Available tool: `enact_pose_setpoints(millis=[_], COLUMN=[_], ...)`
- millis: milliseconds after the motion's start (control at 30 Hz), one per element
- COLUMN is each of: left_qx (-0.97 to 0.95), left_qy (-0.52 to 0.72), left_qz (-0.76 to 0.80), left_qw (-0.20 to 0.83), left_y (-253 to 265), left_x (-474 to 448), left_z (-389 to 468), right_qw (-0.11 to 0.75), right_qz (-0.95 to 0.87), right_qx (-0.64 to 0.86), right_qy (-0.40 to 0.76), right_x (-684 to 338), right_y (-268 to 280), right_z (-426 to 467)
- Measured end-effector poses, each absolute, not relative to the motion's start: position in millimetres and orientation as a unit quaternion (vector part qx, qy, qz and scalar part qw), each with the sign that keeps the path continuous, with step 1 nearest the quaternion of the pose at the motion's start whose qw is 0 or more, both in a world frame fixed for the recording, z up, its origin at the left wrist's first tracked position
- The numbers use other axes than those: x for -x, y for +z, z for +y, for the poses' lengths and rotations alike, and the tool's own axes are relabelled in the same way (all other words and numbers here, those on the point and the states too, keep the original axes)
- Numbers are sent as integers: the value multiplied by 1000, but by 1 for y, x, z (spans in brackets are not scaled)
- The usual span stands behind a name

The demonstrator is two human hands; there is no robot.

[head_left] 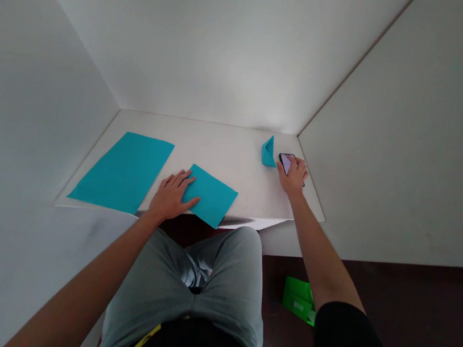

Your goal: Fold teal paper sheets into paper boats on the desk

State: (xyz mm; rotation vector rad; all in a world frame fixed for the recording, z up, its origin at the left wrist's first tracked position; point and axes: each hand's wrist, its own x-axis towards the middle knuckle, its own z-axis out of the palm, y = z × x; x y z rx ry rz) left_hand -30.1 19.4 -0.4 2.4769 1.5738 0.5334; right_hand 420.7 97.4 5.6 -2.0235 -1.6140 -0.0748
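The person's left hand is spread wide, palm down, thumb apart from the fingers, with the fingertips and thumb on the left part of the smaller blue sheet. That sheet lies askew at the near side of the white table, its near corner jutting past the edge. To its left, well apart from it, a larger blue sheet lies flat, reaching toward the table's near left corner.

At the right end of the table, the right hand is over a phone, fingers slightly parted and curved across it; whether they grip it or only rest on it, one cannot tell. Just left of the phone, near the far side, stands a small folded blue paper shape with a pointed top.

White walls border the table on the left, far and right sides. Below, to the right of the person's grey trousers, a bright green object lies on the dark floor.
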Motion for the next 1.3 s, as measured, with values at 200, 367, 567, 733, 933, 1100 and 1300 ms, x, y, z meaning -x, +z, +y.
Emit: enact_pose_setpoints(millis=[200, 367, 567, 733, 933, 1100, 1300], left_qx=[-834, -831, -825, -802, -721, -644, -623], left_qy=[166, 168, 198, 287, 393, 404, 435], left_qz=[522, 524, 510, 471, 449, 512, 546], left_qw=[68, 78, 141, 228, 354, 400, 352], left_y=[-2, -6, -6, -5, -3, -7, -6], left_x=[32, 38, 51, 62, 69, 63, 50], left_z=[18, 19, 24, 27, 27, 28, 26], right_qw=[280, 205, 210, 270, 418, 499, 414], right_qz=[-816, -905, -873, -834, -675, -559, -612], right_qx=[496, 349, 419, 450, 508, 526, 602], right_qy=[100, 128, 134, 171, 333, 402, 303], right_x=[-329, -284, -279, -279, -273, -258, -263], right_y=[4, -8, -14, -8, -1, -4, -17], right_z=[11, -29, -24, -26, -12, 21, 35])
